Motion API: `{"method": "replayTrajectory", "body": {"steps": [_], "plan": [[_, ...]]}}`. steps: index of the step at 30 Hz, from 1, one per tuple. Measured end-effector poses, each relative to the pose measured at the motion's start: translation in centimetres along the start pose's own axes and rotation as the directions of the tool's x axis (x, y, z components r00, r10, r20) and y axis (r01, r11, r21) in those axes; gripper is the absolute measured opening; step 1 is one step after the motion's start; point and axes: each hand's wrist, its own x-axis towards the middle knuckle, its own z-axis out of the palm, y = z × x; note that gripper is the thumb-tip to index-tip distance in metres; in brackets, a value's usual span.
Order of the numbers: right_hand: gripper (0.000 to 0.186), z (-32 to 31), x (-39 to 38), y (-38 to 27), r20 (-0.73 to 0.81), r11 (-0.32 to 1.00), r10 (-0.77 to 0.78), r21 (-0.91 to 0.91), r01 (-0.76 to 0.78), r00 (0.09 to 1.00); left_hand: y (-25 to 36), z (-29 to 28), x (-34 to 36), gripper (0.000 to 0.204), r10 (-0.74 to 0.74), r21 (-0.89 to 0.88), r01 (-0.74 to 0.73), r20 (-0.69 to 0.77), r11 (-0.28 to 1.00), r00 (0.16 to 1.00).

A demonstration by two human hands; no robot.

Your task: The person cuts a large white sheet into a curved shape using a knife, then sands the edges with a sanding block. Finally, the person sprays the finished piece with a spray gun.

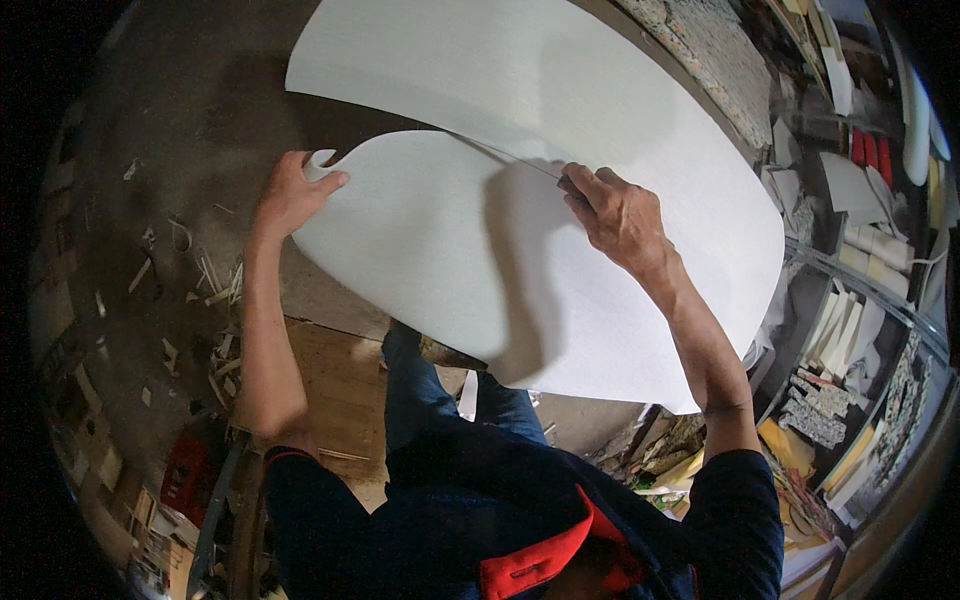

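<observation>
A large white sheet of soft foam-like material (640,110) spreads across the middle of the view. A slit splits its left side into a far part and a near flap (410,220). My left hand (285,200) is closed on the curled far-left corner of the flap, holding it raised. In my right hand (620,215) is a knife (507,156) with a dark handle and a long thin blade. The blade points left and lies along the slit, at its right end. My right fingers wrap the handle and mostly hide it.
Scraps and thin offcuts (215,280) litter the floor at left. A brown board (340,390) lies near my legs. Racks with foam pieces and strips (840,330) line the right side. A speckled foam slab (700,60) stands at the far right. A red object (188,475) sits lower left.
</observation>
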Motion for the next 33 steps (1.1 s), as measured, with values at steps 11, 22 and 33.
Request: {"method": "replayTrajectory", "body": {"steps": [11, 22, 33], "plan": [[0.021, -0.4, -4.4, 3.0, -0.013, 0.999, 0.026, -0.04, -0.027, 1.0, -2.3, 0.9, -2.3, 0.075, -0.034, -0.206, 0.011, -0.112, 0.979, 0.993], [0.024, 0.7, -6.3, 5.7, -0.039, 1.0, 0.018, -0.02, -0.019, 0.999, -1.3, 1.9, -4.6, 0.09, -0.078, -0.058, 0.08, 0.036, 0.995, 0.996], [0.019, 0.8, -7.0, 7.3, -0.086, 0.998, -0.062, -0.004, 0.061, 0.994, -1.4, 5.0, -8.9, 0.074, -0.052, -0.726, -0.07, -0.144, 0.684, 0.988]]}}
